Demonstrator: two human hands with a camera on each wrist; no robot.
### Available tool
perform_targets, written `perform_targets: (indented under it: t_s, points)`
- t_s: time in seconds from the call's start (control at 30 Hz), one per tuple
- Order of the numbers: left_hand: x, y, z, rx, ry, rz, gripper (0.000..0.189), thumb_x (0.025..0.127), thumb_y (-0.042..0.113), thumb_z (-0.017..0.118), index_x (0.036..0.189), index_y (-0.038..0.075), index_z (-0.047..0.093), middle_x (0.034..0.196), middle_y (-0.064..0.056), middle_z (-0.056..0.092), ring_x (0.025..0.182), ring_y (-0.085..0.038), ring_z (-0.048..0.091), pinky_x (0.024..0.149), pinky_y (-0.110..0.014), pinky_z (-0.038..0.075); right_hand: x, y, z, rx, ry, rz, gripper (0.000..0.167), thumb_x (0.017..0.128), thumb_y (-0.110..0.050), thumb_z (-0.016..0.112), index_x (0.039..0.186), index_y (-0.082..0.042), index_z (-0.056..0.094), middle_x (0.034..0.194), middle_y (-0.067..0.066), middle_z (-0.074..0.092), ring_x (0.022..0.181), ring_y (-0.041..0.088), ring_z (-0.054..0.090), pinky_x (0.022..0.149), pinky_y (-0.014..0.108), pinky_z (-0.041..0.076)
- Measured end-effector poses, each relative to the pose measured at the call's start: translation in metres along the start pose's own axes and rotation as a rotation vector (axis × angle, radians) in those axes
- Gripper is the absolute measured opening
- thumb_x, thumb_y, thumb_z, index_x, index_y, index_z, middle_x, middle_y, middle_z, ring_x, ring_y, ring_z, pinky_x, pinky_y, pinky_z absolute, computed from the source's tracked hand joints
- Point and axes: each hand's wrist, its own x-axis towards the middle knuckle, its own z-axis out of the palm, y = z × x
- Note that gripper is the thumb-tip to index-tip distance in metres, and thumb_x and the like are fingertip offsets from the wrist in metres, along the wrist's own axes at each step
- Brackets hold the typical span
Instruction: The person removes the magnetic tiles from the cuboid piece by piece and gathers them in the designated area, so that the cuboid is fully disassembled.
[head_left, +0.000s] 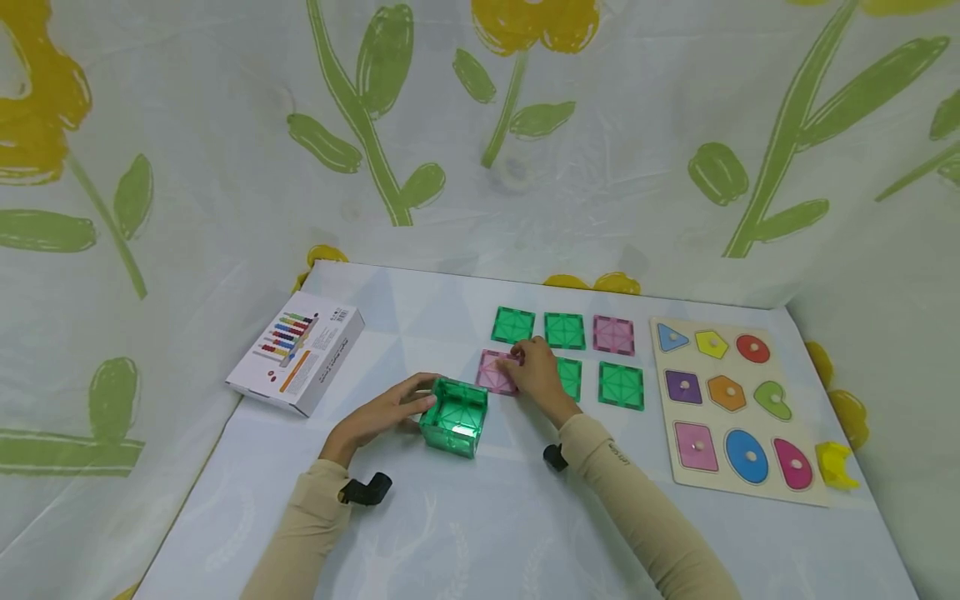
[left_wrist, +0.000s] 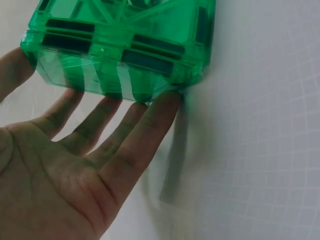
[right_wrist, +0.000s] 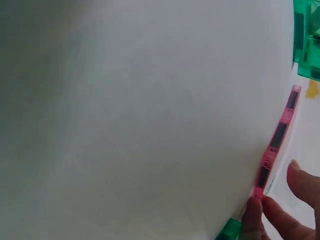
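A see-through green box of magnetic tiles [head_left: 453, 417], with its top uncovered, stands near the middle of the table. My left hand [head_left: 382, 417] is at its left side. In the left wrist view, extended fingertips touch one wall of the box [left_wrist: 107, 70]. My right hand [head_left: 542, 375] reaches over a pink magnetic tile [head_left: 493, 372] lying flat. The right wrist view shows this pink tile [right_wrist: 275, 142] edge-on, fingertips at its near end and the thumb [right_wrist: 302, 185] apart from it. A green tile [head_left: 572, 379] is partly hidden behind the right hand.
Beyond the right hand lie green tiles [head_left: 513, 325] and another pink tile [head_left: 613, 335]. A wooden shape puzzle [head_left: 701, 433] takes up the right side, with a yellow piece [head_left: 835, 465] beside it. A white toy box [head_left: 300, 354] sits at the back left.
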Motion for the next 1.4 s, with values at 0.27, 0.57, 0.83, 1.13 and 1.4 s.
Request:
perform_targets:
  t_s: [0.27,0.57,0.83,1.13,1.4]
  points:
    - [0.001,-0.001,0.001,0.011,0.009,-0.020,0.062,0.104,0.039,0.052,0.156,0.017,0.029,0.164,-0.022,0.028,0.150,-0.046,0.029,0.103,-0.050,0.052,-0.002,-0.004,-0.007,-0.025,-0.072,0.003,0.055,0.097,-0.036,0.067,0.136,0.001,0.055,0.116,0.019,0.060,0.098,0.029,0.059,0.091,0.043,0.057]
    - [0.002,0.002,0.003,0.003,0.005,-0.019,0.061,0.103,0.037,0.054,0.156,0.017,0.031,0.164,-0.021,0.029,0.151,-0.046,0.029,0.101,-0.049,0.052,-0.008,-0.012,-0.014,-0.009,-0.100,-0.057,0.061,0.098,-0.036,0.065,0.144,0.001,0.047,0.142,0.021,0.053,0.131,0.036,0.052,0.112,0.052,0.046]
    - [0.005,0.002,0.008,-0.002,0.015,-0.020,0.061,0.102,0.037,0.056,0.155,0.016,0.033,0.163,-0.020,0.031,0.151,-0.046,0.028,0.102,-0.051,0.052,-0.018,-0.023,-0.019,0.041,-0.119,-0.148,0.050,0.100,-0.038,0.060,0.136,-0.003,0.057,0.141,0.016,0.056,0.130,0.034,0.054,0.109,0.053,0.048]
    - [0.005,0.003,0.016,-0.003,0.007,0.019,0.061,0.103,0.037,0.055,0.155,0.014,0.032,0.162,-0.021,0.032,0.150,-0.047,0.028,0.104,-0.055,0.051,-0.036,-0.021,-0.021,0.028,-0.194,-0.212,0.045,0.102,-0.040,0.056,0.133,-0.007,0.061,0.139,0.012,0.062,0.130,0.031,0.058,0.109,0.052,0.048]
    - [0.008,0.004,0.024,0.000,0.000,0.015,0.060,0.102,0.039,0.057,0.153,0.017,0.036,0.159,-0.021,0.037,0.148,-0.046,0.034,0.097,-0.048,0.056,-0.050,-0.013,-0.022,0.086,-0.361,-0.273,0.047,0.107,-0.041,0.044,0.143,-0.012,0.054,0.135,0.007,0.065,0.123,0.030,0.064,0.103,0.050,0.053]
